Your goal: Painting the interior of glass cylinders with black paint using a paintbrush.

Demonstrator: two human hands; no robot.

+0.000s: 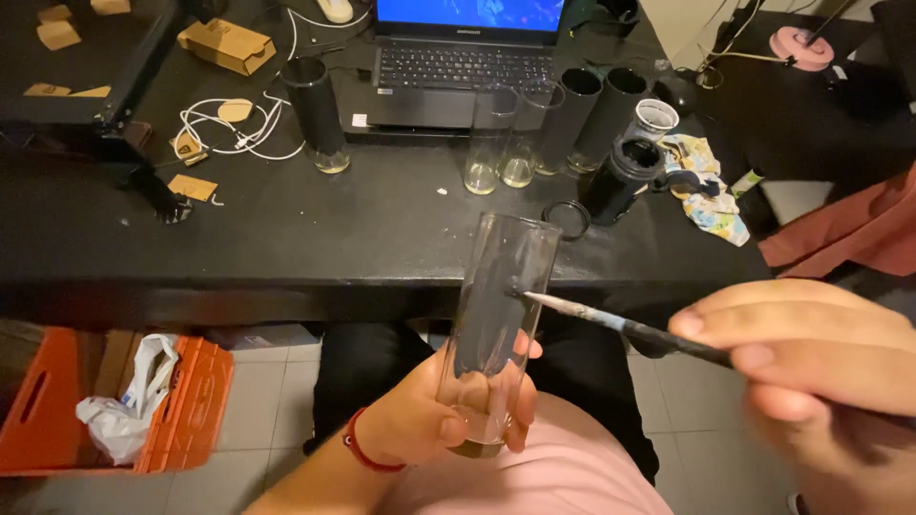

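Painting a tall clear glass cylinder (496,315) black.
Your left hand (425,415) grips its base, tilted for access; right hand (811,367) pinches thin paint-tipped brush (620,326) against it.

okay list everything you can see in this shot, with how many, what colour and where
tall glass: 1, clear, partly painted black, held over the lap
paintbrush: 1, dark handle, tip on the held glass
glasses on table: about 5 in a row, some clear, some black, by the laptop
lone glass: 1, mostly black, left of the laptop
paint jar: 1, black, open, right end of the row
laptop: 1, black, screen lit blue, back of the table
table: 1, black
cable: 1, white, coiled on the left
cardboard box: 1, tan, back left
rag: 1, patterned, right edge
crate: 1, orange, on the floor
left hand: holds the glass near its base
right hand: holds the brush
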